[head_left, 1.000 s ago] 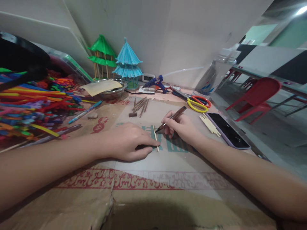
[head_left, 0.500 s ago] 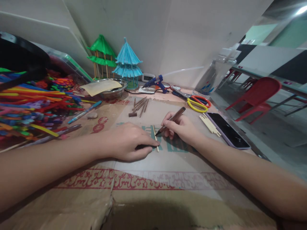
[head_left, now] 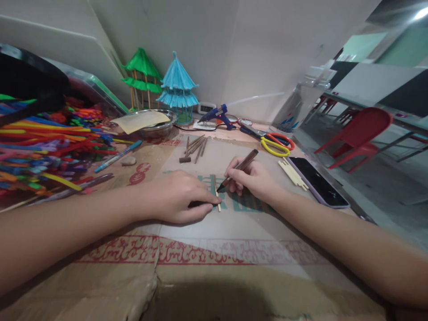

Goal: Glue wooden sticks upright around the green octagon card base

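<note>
Between the two hands, on flattened cardboard [head_left: 207, 263], a thin pale wooden stick [head_left: 216, 192] is laid lengthwise, pointing away from the person. Its near end is pinned flat by the fingertips of the left hand [head_left: 177, 196], which is pressed palm-down rather than closed around anything. A slim brown marker [head_left: 238, 169] is gripped in the closed fingers of the right hand [head_left: 256, 178], its dark tip touching the stick's right edge near the middle. Beyond the hands, a loose bunch of brown sticks [head_left: 195, 146] is spread on the cardboard. Further back, a shallow metal bowl [head_left: 157, 129] is covered by a yellowish sheet [head_left: 140, 120]. At the left, a heap of coloured sticks [head_left: 43, 147] is piled.
</note>
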A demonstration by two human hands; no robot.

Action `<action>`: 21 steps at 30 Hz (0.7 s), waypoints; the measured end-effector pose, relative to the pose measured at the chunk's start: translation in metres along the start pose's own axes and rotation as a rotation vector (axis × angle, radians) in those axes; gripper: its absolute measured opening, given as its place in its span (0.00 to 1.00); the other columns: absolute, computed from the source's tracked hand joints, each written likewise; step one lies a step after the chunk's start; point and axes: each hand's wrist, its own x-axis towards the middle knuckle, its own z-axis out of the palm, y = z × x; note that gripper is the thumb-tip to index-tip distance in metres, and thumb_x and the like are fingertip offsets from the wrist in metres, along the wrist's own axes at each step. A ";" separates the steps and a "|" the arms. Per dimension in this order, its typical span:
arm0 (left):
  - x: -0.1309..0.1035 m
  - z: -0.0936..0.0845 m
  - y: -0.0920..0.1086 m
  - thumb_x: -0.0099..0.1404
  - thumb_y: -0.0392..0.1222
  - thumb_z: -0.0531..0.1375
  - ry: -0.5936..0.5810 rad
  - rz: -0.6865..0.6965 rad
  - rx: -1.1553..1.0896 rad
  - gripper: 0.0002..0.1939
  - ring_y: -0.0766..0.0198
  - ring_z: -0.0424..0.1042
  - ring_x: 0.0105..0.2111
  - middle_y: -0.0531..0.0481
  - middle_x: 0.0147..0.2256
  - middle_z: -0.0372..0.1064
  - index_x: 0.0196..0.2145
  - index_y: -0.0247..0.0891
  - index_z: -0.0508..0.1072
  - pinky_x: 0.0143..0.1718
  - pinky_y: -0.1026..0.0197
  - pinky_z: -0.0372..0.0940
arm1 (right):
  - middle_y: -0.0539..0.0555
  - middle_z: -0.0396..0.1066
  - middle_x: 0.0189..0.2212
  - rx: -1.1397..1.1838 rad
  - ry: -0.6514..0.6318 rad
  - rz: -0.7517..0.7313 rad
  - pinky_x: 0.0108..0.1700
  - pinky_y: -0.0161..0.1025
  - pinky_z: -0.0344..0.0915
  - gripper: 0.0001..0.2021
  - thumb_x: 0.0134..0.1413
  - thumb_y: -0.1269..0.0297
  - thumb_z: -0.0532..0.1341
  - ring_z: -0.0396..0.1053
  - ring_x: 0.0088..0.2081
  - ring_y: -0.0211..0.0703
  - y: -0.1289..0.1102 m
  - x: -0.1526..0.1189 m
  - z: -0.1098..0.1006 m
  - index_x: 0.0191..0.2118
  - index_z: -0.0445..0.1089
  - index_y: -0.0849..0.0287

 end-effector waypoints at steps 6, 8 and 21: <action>0.002 0.000 0.001 0.69 0.39 0.57 0.000 0.000 0.003 0.14 0.63 0.76 0.25 0.49 0.31 0.81 0.46 0.40 0.81 0.26 0.61 0.62 | 0.47 0.71 0.19 -0.026 0.059 -0.009 0.17 0.30 0.59 0.10 0.55 0.58 0.63 0.63 0.15 0.32 0.001 0.002 0.001 0.31 0.64 0.57; 0.001 0.001 0.000 0.69 0.39 0.57 -0.005 -0.001 0.003 0.14 0.63 0.76 0.26 0.50 0.31 0.81 0.46 0.41 0.81 0.27 0.61 0.62 | 0.47 0.71 0.18 -0.012 0.031 -0.011 0.18 0.30 0.60 0.10 0.54 0.58 0.64 0.63 0.16 0.32 0.001 0.002 0.001 0.30 0.64 0.57; 0.002 -0.001 0.001 0.69 0.40 0.57 -0.026 -0.001 0.029 0.15 0.62 0.76 0.26 0.49 0.32 0.81 0.48 0.41 0.80 0.27 0.61 0.63 | 0.46 0.70 0.18 -0.017 0.048 -0.004 0.18 0.30 0.61 0.10 0.55 0.58 0.63 0.63 0.16 0.33 0.000 0.000 0.002 0.30 0.64 0.57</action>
